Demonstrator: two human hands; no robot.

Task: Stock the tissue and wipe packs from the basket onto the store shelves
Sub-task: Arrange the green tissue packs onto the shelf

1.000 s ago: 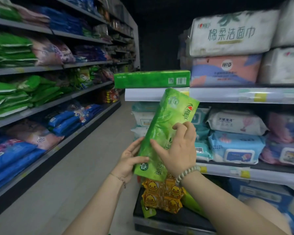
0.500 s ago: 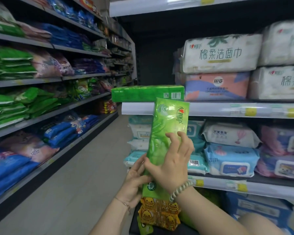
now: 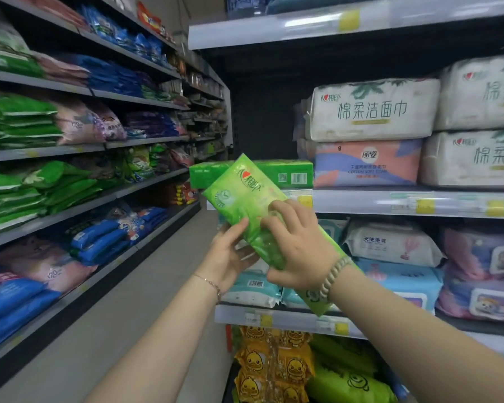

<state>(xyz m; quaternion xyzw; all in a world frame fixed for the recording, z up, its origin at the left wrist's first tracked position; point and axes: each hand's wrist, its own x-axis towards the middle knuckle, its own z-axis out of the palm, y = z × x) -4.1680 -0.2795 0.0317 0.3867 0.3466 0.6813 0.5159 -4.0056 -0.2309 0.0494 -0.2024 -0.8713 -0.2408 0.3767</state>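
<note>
A long green tissue pack point(image 3: 245, 196) is held tilted, its top end leaning up and left, in front of the right-hand shelving. My right hand point(image 3: 300, 248) grips it from above across the middle. My left hand point(image 3: 230, 257) holds it from below and the left, thumb on its front. Just behind its top end a flat green tissue pack point(image 3: 285, 174) lies at the left end of the middle shelf point(image 3: 405, 203). Low down are yellow duck-print packs point(image 3: 274, 367) and green packs point(image 3: 346, 385); what they sit in is hidden.
White and pink-blue tissue bundles point(image 3: 370, 112) fill the middle shelf on the right. Wipe packs point(image 3: 396, 245) crowd the shelf below. The left aisle shelving point(image 3: 70, 146) carries green, blue and pink packs. A grey floor aisle point(image 3: 128, 301) runs between the two units.
The green pack has tipped from upright to leaning up and left, and risen toward the middle shelf. My view has lifted, so more of the upper shelf shows. Both hands keep their hold.
</note>
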